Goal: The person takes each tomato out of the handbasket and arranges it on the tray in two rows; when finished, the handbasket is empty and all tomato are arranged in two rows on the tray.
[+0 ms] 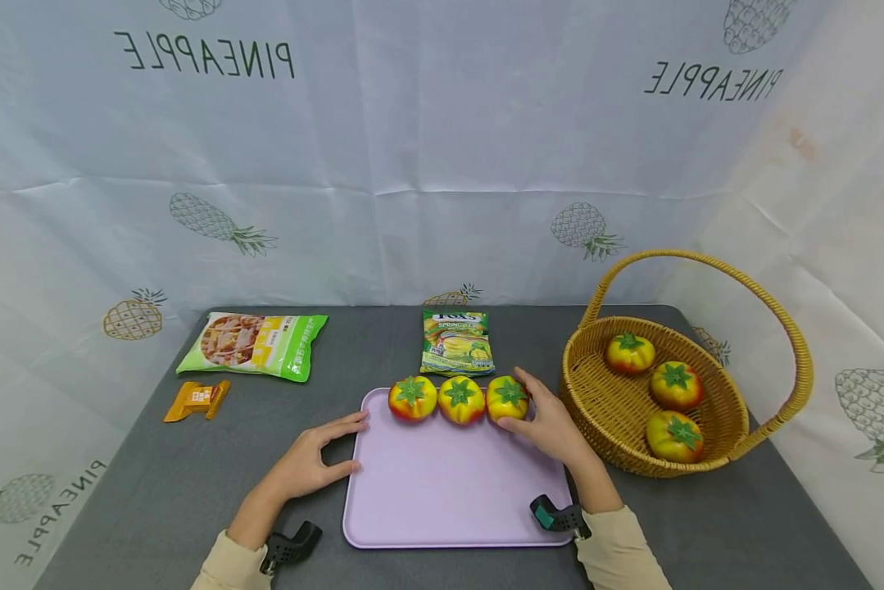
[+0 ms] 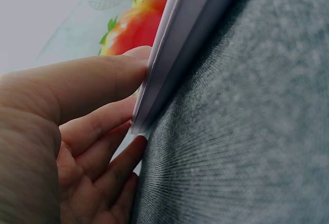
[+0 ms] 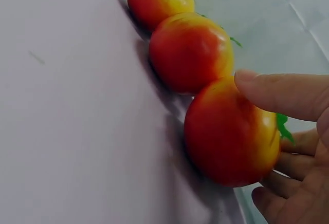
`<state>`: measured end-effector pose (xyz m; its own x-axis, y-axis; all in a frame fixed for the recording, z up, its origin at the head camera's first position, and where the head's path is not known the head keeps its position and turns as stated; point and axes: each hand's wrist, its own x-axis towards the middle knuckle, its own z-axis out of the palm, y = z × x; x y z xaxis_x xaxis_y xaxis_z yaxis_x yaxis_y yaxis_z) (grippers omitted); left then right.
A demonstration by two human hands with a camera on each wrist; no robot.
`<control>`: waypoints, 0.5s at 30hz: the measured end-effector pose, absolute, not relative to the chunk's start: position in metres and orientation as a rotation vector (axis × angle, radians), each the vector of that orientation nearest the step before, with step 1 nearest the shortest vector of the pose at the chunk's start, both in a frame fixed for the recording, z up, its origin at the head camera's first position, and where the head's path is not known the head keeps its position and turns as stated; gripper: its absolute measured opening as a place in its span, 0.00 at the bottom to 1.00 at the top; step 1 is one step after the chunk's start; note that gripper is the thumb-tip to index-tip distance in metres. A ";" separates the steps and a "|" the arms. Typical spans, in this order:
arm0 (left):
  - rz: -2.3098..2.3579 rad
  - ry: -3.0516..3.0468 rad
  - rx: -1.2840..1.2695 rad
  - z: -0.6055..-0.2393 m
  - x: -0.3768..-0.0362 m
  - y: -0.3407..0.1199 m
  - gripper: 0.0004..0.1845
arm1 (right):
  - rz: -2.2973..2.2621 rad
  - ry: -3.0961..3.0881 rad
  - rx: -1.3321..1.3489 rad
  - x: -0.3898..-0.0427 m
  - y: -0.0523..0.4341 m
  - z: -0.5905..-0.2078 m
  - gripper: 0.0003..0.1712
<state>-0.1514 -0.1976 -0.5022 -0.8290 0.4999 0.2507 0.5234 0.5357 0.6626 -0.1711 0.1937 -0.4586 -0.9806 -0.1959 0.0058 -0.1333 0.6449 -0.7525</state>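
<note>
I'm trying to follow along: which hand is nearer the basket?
Right: the right hand, on a fruit, is just left of the basket; the left hand is farther, at the tray's left edge.

Pale, bluish-white cloth backdrop [image 1: 427, 123] behind tabletop, crossed by long horizontal crease [image 1: 405, 192]. Similar cloth at left side [image 1: 36, 270] and right side [image 1: 847, 270]. Outlined grey-green pineapple print [image 1: 204, 215], smaller ochre pineapple print [image 1: 133, 319], mirrored "PINEAPPLE" lettering [image 1: 206, 56] high at rear. Tabletop [image 1: 368, 344] dark grey, finely woven texture close up. Light soft, whiter toward right-hand cloth.
</note>
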 end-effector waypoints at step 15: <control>-1.187 -2.743 -0.896 -0.504 -0.152 -0.199 0.28 | -1.329 2.902 -0.391 -0.153 0.212 -0.415 0.45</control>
<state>-0.1521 -0.1990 -0.5035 -0.8348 0.4969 0.2368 0.5128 0.5456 0.6629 -0.1527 0.2118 -0.4146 -0.9677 -0.1884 0.1673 -0.2498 0.6296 -0.7356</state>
